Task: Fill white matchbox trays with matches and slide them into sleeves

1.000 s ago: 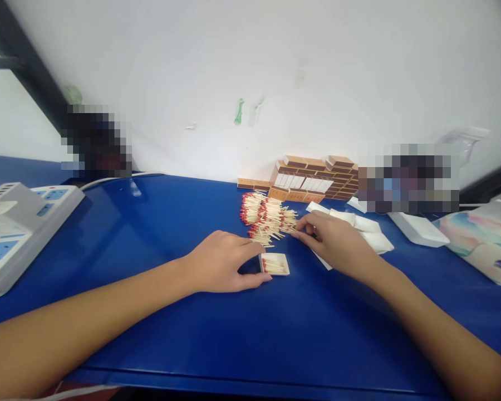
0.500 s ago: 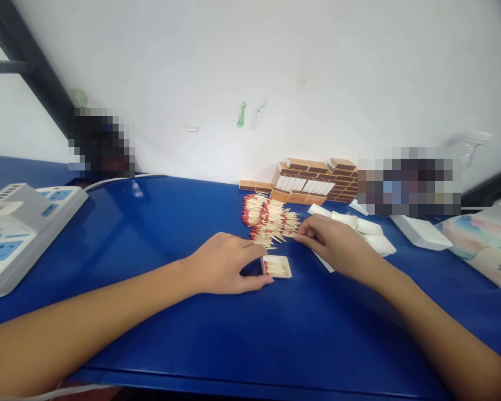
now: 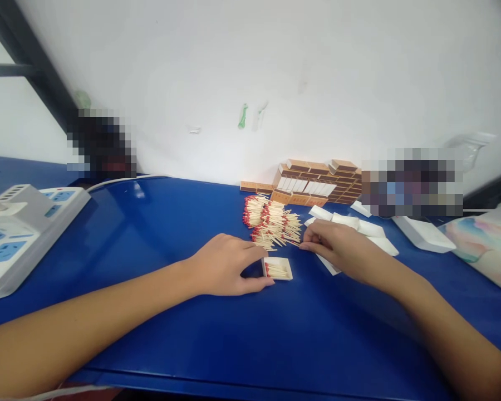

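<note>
My left hand [image 3: 234, 265] rests on the table, its thumb and fingers closed around the left end of a small white matchbox tray [image 3: 289, 269]. Several red-headed matches [image 3: 277, 271] lie inside that tray, heads toward the left. Behind it spreads a loose pile of matches [image 3: 271, 220]. At the pile's right edge, my right hand [image 3: 334, 245] has thumb and fingertips pinched together on the pale end of matches; how many is too small to tell. White empty trays [image 3: 371, 229] lie beyond and partly behind my right hand.
Brown matchboxes [image 3: 344, 186] stand stacked against the white wall, with white tray ends showing. A white power strip [image 3: 67, 223] with blue sockets is at left. A tissue pack [image 3: 480, 239] and a white box [image 3: 423, 234] are at right, on the blue table [image 3: 234, 345].
My right hand has shifted slightly right along the edge of the match pile, fingers still pinched. My left hand stays on the tray. The view has shifted a little.
</note>
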Tool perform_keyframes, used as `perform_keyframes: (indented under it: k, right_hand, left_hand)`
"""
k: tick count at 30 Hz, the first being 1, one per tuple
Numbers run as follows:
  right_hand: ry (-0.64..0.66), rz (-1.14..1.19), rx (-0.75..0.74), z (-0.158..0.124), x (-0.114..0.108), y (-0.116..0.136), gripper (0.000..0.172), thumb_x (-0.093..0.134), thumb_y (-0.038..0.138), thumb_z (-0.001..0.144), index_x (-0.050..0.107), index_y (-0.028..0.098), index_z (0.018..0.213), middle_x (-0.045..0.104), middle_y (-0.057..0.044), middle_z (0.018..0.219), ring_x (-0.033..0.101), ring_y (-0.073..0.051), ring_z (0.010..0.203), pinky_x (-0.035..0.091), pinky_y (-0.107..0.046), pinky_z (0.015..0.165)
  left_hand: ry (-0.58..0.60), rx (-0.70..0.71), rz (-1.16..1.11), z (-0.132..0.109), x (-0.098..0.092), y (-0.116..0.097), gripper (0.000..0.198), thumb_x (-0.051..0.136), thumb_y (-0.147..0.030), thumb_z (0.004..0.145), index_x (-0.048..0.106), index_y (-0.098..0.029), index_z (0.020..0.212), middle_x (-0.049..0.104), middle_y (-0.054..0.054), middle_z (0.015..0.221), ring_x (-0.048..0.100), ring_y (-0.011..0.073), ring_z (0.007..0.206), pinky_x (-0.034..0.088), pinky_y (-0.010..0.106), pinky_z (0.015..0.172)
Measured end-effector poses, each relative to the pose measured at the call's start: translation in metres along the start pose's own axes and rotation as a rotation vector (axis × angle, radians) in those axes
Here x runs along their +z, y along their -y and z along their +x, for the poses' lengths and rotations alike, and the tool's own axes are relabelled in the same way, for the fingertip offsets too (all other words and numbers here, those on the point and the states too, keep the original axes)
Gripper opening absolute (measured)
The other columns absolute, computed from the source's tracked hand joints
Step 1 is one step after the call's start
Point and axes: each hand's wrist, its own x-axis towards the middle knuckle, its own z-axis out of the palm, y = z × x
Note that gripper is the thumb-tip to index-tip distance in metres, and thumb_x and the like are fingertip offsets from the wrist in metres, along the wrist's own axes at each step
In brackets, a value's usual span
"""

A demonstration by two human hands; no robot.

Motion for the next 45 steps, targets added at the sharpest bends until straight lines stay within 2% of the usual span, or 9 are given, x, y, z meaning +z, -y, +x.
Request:
perform_keyframes:
  k: [4, 11, 18, 24, 31, 37, 42, 45]
  right_hand:
    - [-0.048, -0.043, 0.036, 0.000, 0.003, -0.001, 0.019, 0.059, 0.040, 0.100, 0.061, 0.023, 0.090, 0.068, -0.004, 0.087, 0.058, -0.020, 0.072, 0.040, -0.032, 0.062]
    - [0.044, -0.033, 0.036, -0.003, 0.001, -0.009, 0.019, 0.054, 0.036, 0.101, 0.063, 0.024, 0.089, 0.068, -0.005, 0.086, 0.062, -0.023, 0.076, 0.043, -0.033, 0.065]
    - [-0.106, -0.082, -0.027, -0.001, 0.006, 0.002, 0.019, 0.052, 0.034, 0.104, 0.057, 0.023, 0.089, 0.066, -0.006, 0.091, 0.060, -0.023, 0.078, 0.042, -0.034, 0.066]
    - [-0.132, -0.059, -0.081, 0.002, 0.017, 0.012, 0.013, 0.059, 0.033, 0.102, 0.059, 0.023, 0.093, 0.064, -0.005, 0.093, 0.062, -0.022, 0.081, 0.044, -0.034, 0.070]
    - [-0.170, -0.012, -0.103, 0.007, 0.020, 0.004, 0.011, 0.059, 0.031, 0.102, 0.060, 0.022, 0.096, 0.062, -0.005, 0.096, 0.061, -0.022, 0.084, 0.046, -0.035, 0.074]
    - [-0.144, 0.001, -0.116, 0.009, 0.020, 0.000, 0.017, 0.055, 0.033, 0.105, 0.059, 0.022, 0.093, 0.060, -0.005, 0.095, 0.059, -0.022, 0.081, 0.046, -0.036, 0.073]
    - [-0.178, 0.013, -0.140, 0.009, 0.021, 0.000, 0.012, 0.057, 0.034, 0.104, 0.062, 0.023, 0.103, 0.061, -0.006, 0.100, 0.061, -0.022, 0.088, 0.048, -0.036, 0.077]
    - [-0.162, 0.014, -0.124, 0.010, 0.022, 0.000, 0.013, 0.056, 0.033, 0.105, 0.063, 0.023, 0.101, 0.061, -0.006, 0.098, 0.060, -0.021, 0.084, 0.047, -0.035, 0.075]
  left_hand:
    - [-0.007, 0.007, 0.007, 0.000, 0.000, 0.000, 0.040, 0.059, -0.056, 0.098, 0.072, -0.019, 0.105, 0.073, 0.000, 0.077, 0.070, 0.0169, 0.071, 0.046, 0.029, 0.061]
    - [0.004, 0.005, 0.011, 0.000, -0.001, -0.001, 0.041, 0.060, -0.056, 0.098, 0.072, -0.018, 0.106, 0.072, -0.001, 0.076, 0.070, 0.0165, 0.069, 0.045, 0.030, 0.059]
    - [-0.004, 0.009, 0.012, 0.000, -0.001, 0.000, 0.039, 0.062, -0.055, 0.097, 0.072, -0.018, 0.106, 0.073, -0.002, 0.077, 0.069, 0.0158, 0.068, 0.043, 0.029, 0.058]
    - [-0.004, 0.009, 0.008, 0.000, 0.000, 0.000, 0.040, 0.061, -0.055, 0.097, 0.072, -0.018, 0.107, 0.073, -0.001, 0.078, 0.070, 0.0167, 0.070, 0.043, 0.029, 0.060]
    - [0.002, 0.012, 0.003, 0.000, -0.001, 0.000, 0.040, 0.062, -0.054, 0.097, 0.072, -0.018, 0.108, 0.074, 0.000, 0.078, 0.069, 0.0162, 0.069, 0.043, 0.028, 0.061]
    - [-0.001, 0.013, -0.002, 0.000, -0.001, -0.001, 0.040, 0.061, -0.055, 0.097, 0.072, -0.017, 0.107, 0.073, 0.000, 0.077, 0.069, 0.0162, 0.069, 0.044, 0.028, 0.060]
    - [0.003, 0.014, 0.000, 0.000, 0.000, 0.000, 0.040, 0.061, -0.055, 0.097, 0.072, -0.017, 0.107, 0.072, -0.001, 0.076, 0.068, 0.0156, 0.067, 0.043, 0.029, 0.059]
    - [0.012, 0.010, -0.006, 0.000, -0.001, 0.000, 0.040, 0.061, -0.055, 0.097, 0.072, -0.017, 0.107, 0.071, -0.002, 0.075, 0.068, 0.0156, 0.068, 0.042, 0.029, 0.059]
